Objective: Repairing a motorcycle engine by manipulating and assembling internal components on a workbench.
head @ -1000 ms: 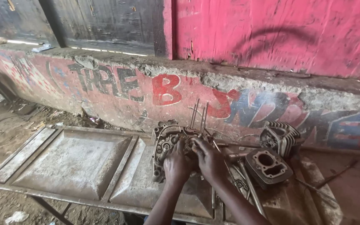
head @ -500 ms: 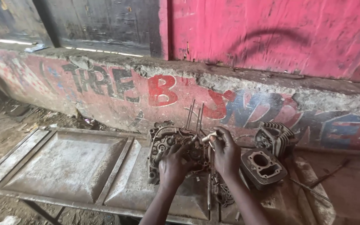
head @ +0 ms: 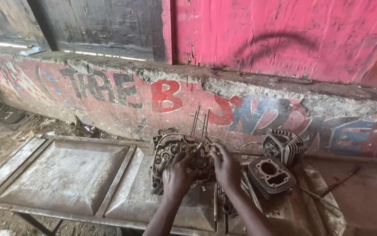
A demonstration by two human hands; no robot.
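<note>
Two bare hands at work on a grimy engine crankcase (head: 177,153) lying flat on the counter (head: 66,179), near its far edge and right of the middle. Left hand (head: 177,177) laid over the near half of the casing, fingers curled down onto the gears; grip neither spread nor plainly pinching anything, so cannot tell what, if anything, is held. Right hand (head: 225,166) pressed against the casing's right side, fingertips drawn together on a small pale part at the base of the studs. Two thin metal studs (head: 200,122) standing up from the casing's far end, tilted slightly. Just right of the hands, a dark cylinder block (head: 271,175) with an open bore. Behind that, toward the far right corner, a finned cylinder head (head: 284,144). Beyond the counter, a low painted concrete ledge (head: 249,113) under a red wooden wall (head: 284,39).
</note>
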